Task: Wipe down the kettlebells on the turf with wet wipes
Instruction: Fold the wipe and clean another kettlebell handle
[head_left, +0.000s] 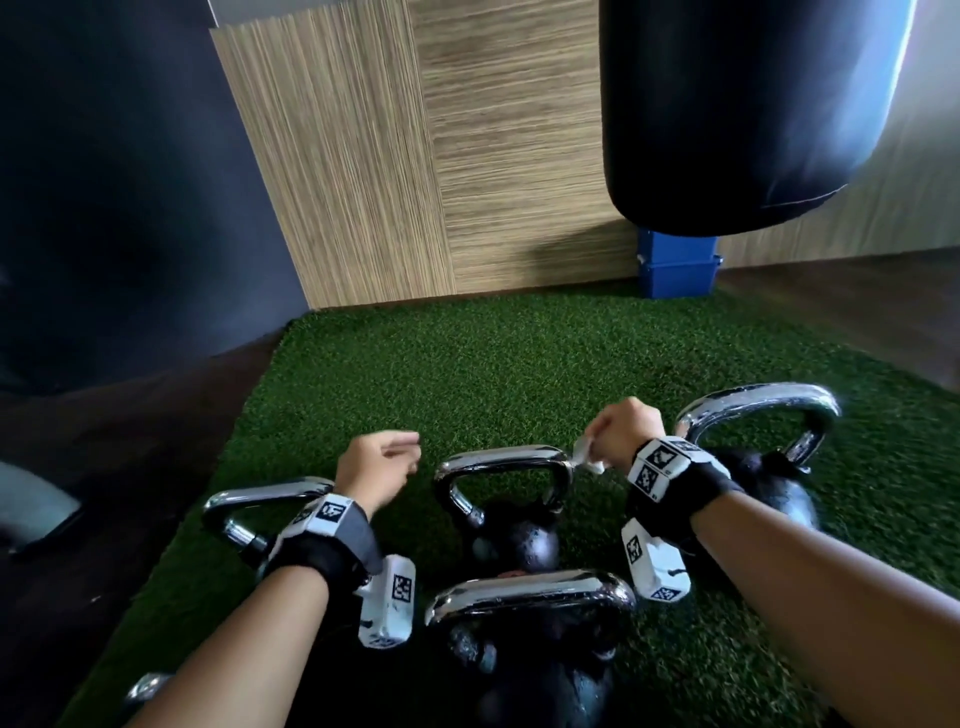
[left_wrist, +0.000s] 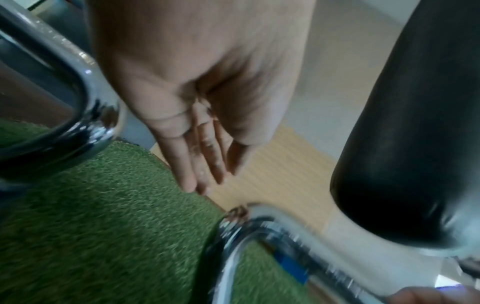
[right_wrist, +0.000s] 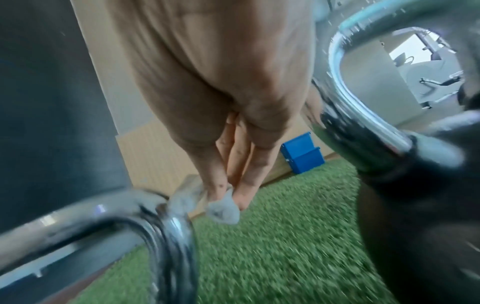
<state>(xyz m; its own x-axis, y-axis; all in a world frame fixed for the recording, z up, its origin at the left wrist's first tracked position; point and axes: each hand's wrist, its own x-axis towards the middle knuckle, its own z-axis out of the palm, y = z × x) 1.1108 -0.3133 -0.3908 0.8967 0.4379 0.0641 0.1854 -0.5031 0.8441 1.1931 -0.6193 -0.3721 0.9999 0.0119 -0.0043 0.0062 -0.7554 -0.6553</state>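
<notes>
Four kettlebells stand upright on the turf, chrome handles on top. The middle kettlebell has its handle bar running left to right. The right hand pinches a crumpled wet wipe at that handle's right corner. The left hand hangs free above the turf, fingers relaxed, holding nothing. A black punching bag hangs behind.

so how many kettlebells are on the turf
4 clearly: far-right kettlebell, middle kettlebell, near kettlebell, left kettlebell partly behind the left wrist. A chrome glint at bottom left may be a fifth.
</notes>
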